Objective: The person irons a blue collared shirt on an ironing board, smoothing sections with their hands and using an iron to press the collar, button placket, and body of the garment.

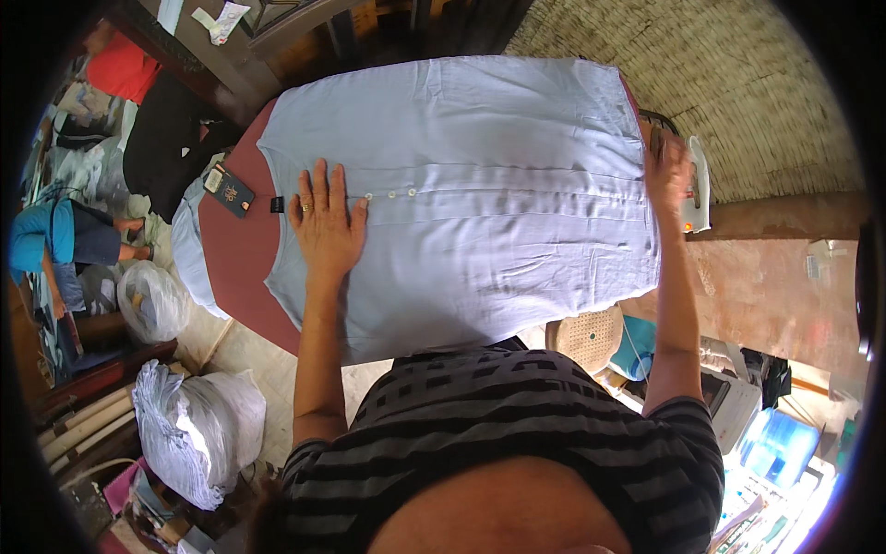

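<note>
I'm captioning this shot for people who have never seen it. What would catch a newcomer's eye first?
A pale blue garment spread wide over a dark red board fills the middle. The left hand lies flat on it near a row of small buttons, while the right hand is at a white iron by the cloth's right edge.

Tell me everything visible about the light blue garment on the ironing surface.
The light blue garment looks like thin woven cloth, spread flat and fairly smooth with faint creases. A button placket with small pale buttons runs across its middle. It covers most of the dark red padded board, its near edge hanging over. The left hand lies flat on it near the buttons; the right hand is at its far right edge, beside the white iron.
</note>
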The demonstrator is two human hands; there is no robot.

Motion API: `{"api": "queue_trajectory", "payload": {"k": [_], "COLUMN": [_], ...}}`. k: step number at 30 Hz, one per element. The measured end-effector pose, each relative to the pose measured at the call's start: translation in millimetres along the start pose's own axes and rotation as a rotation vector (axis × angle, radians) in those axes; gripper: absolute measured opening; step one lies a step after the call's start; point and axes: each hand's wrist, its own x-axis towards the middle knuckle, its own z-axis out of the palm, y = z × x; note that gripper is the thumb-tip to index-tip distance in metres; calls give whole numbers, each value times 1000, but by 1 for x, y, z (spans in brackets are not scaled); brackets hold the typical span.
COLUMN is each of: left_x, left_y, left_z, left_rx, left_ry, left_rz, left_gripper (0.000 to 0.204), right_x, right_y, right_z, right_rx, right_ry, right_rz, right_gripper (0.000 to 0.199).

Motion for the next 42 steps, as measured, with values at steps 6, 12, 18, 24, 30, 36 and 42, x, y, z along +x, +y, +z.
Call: {"api": "queue_trajectory", "payload": {"k": [6, 12, 18, 24, 30, 36, 42], "left_x": [-4, 0, -1, -3, 3, 43, 86], "left_y": [1, 3, 5, -6, -7, -57, -129], "left_z": [-12, -13, -12, -8, -20, -30, 2], "left_rx": [49, 46, 111, 82, -55, -209, -170], "left_ry": [-54, -85, -61, -24, -5, 149, 366], "left_rz": [-41, -52, -65, -69, -61, -118, -300], "left_gripper": [60, 55, 52, 49, 45, 31, 28], "right_x": [-5, 4, 15, 37, 72, 115, 134], "right_y": [86, 146, 144, 133, 31, -144, -325], "right_z": [-3, 14, 11, -14, -94, -121, -88], "right_rx": [-130, 287, 832, 688, 704, 913, 963], "right_ry": [-331, -243, -528, -582, -694, -746, -601], "right_rz": [226, 149, 554, 361, 334, 77, -445], "right_gripper": [71, 48, 36, 31, 33, 31, 31]}}
